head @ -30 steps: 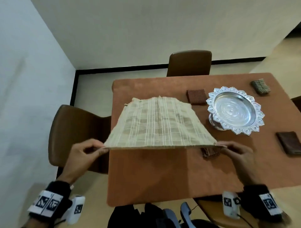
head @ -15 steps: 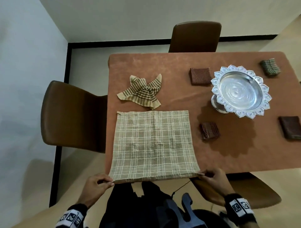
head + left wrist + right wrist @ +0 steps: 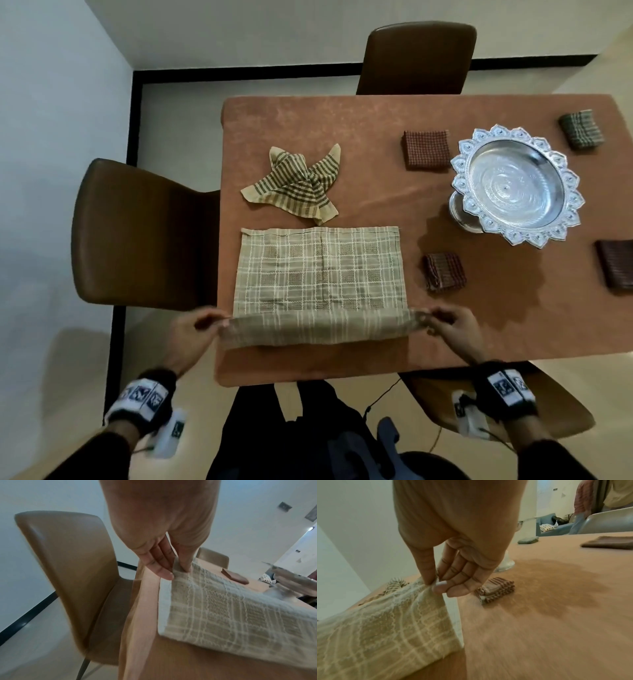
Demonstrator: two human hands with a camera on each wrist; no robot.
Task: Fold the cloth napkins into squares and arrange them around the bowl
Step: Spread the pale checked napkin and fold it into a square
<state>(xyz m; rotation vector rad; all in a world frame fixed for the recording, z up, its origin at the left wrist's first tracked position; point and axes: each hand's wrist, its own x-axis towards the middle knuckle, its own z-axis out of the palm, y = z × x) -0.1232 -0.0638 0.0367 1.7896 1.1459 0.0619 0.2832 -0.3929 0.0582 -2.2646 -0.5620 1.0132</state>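
A beige checked napkin (image 3: 318,270) lies spread on the brown table (image 3: 376,171), its near edge lifted and curling over toward the far side. My left hand (image 3: 219,323) pinches the near left corner (image 3: 178,572) between thumb and fingers. My right hand (image 3: 428,320) pinches the near right corner (image 3: 435,585) the same way. A crumpled striped napkin (image 3: 298,186) sits just beyond the spread one. The silver bowl (image 3: 517,185) with a scalloped rim stands at the right.
Folded squares surround the bowl: a red-brown one (image 3: 426,149) on its left, a green one (image 3: 580,129) at the far right, a dark one (image 3: 616,269) at the right edge, a brown checked one (image 3: 444,272) nearer me. Brown chairs stand left (image 3: 137,236) and beyond (image 3: 416,58).
The napkin was held up in the air, then laid flat on the table. Now both hands have raised its near edge and carried it forward over the cloth.
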